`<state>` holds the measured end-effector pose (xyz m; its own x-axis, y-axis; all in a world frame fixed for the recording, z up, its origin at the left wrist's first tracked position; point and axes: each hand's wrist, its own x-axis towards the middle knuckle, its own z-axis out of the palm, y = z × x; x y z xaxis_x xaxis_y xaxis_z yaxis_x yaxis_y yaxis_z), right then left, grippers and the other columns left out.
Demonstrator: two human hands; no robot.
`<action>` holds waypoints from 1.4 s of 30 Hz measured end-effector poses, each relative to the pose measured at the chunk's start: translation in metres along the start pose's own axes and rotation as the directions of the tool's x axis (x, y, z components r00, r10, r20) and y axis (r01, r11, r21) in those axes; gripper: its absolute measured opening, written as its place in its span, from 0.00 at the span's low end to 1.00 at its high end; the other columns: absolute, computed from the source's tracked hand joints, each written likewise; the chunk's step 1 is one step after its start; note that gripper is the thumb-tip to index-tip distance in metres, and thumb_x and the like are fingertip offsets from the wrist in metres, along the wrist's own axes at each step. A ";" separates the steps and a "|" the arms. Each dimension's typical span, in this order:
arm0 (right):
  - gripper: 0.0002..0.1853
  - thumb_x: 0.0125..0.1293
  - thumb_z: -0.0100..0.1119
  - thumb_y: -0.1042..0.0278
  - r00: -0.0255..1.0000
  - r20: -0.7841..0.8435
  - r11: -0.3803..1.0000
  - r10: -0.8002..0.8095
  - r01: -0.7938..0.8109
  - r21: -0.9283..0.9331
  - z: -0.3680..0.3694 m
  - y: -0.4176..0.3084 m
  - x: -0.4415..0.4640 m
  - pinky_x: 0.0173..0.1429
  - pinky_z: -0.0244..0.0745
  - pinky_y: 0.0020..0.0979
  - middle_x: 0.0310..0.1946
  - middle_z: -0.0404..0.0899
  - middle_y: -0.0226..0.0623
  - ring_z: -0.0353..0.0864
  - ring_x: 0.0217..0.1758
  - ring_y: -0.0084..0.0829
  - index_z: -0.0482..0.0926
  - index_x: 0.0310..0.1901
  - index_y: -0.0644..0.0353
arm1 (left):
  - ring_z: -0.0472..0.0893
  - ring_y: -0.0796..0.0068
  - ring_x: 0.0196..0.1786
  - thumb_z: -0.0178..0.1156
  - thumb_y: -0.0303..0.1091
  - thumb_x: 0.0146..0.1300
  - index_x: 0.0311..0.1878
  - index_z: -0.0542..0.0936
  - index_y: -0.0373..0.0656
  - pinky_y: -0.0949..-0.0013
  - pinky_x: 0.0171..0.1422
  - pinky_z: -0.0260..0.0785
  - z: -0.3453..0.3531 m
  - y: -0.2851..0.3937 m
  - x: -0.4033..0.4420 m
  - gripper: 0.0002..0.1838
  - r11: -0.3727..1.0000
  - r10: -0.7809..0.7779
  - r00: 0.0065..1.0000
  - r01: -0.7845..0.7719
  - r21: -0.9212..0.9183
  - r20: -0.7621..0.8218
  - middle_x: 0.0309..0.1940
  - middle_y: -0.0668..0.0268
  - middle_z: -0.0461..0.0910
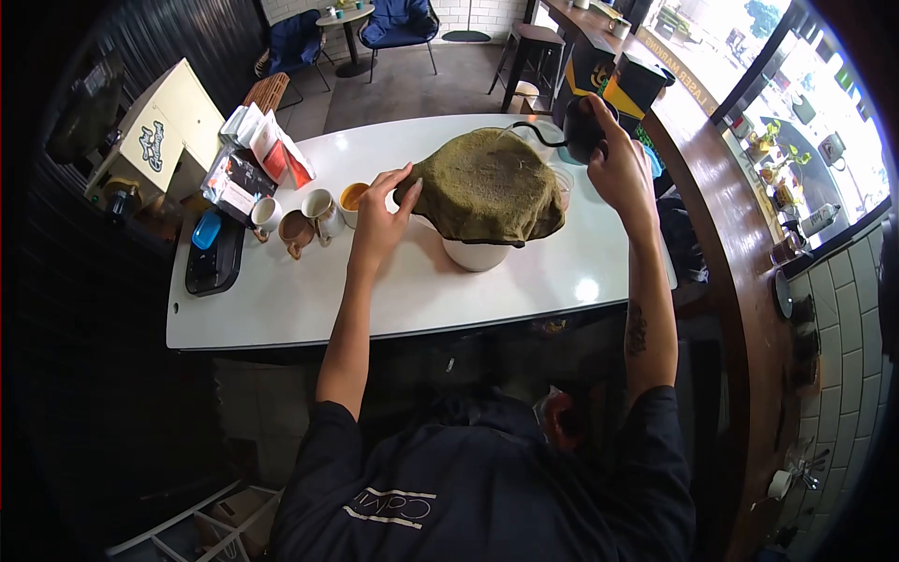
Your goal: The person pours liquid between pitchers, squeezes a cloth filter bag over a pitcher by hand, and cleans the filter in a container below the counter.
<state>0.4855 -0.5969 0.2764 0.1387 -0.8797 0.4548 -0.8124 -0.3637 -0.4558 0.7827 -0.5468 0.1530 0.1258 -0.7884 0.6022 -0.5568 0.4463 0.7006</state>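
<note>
My left hand (379,211) pinches the left end of a cloth filter (492,183), brownish-green, damp-looking and rounded on top. The cloth spreads over a white container (476,257) on the table and hides its upper part. In my right hand (620,169), the fingers are wrapped around the handle of a black gooseneck kettle (582,131). Its thin spout points left, over the far right edge of the cloth. Whether water is flowing from the spout I cannot tell. A clear vessel (565,182) shows partly behind the cloth's right side.
Several cups, among them a brown mug (296,230) and an orange cup (353,199), stand left on the white table (393,300). Farther left lie a black tray (217,259) with a blue lid (206,229) and upright packets (272,155). A wooden counter (716,206) runs along the right.
</note>
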 end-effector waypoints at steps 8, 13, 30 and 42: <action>0.41 0.50 0.49 0.85 0.998 -0.048 0.993 0.041 -0.046 -0.108 -0.025 0.020 -0.019 0.51 0.72 0.46 0.43 0.79 0.58 0.80 0.47 0.54 0.64 0.69 0.41 | 0.82 0.65 0.47 0.63 0.31 0.62 0.54 0.79 0.34 0.68 0.55 0.70 0.003 -0.006 -0.001 0.18 0.998 -0.001 1.000 0.000 -0.060 -0.009 0.45 0.53 0.82; 0.42 0.50 0.48 0.88 0.999 0.001 0.996 0.055 -0.054 -0.070 -0.037 0.013 -0.041 0.57 0.72 0.44 0.51 0.78 0.52 0.78 0.54 0.52 0.65 0.68 0.40 | 0.82 0.65 0.48 0.64 0.31 0.62 0.53 0.80 0.35 0.68 0.54 0.70 0.003 -0.008 0.000 0.18 0.996 -0.036 0.999 0.036 -0.077 -0.002 0.45 0.53 0.82; 0.40 0.50 0.49 0.82 0.998 -0.064 0.999 -0.012 0.010 -0.032 0.015 0.005 0.010 0.48 0.74 0.44 0.40 0.80 0.54 0.81 0.41 0.52 0.63 0.69 0.46 | 0.80 0.70 0.47 0.58 0.42 0.68 0.59 0.77 0.42 0.70 0.51 0.73 -0.006 -0.001 -0.004 0.21 0.966 -0.211 0.974 0.221 -0.132 0.088 0.48 0.55 0.79; 0.40 0.55 0.50 0.87 0.997 -0.052 0.989 -0.065 0.071 0.130 0.006 0.051 -0.034 0.40 0.79 0.30 0.42 0.81 0.50 0.85 0.40 0.34 0.57 0.71 0.52 | 0.79 0.71 0.47 0.54 0.54 0.69 0.56 0.72 0.41 0.63 0.54 0.72 -0.022 -0.008 -0.007 0.26 0.487 -0.629 0.645 0.762 -0.426 0.435 0.47 0.66 0.76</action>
<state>0.4433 -0.5878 0.2330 0.1618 -0.8371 0.5225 -0.7198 -0.4623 -0.5178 0.8046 -0.5349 0.1516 0.0740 -0.9730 -0.2187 0.1750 -0.2032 0.9634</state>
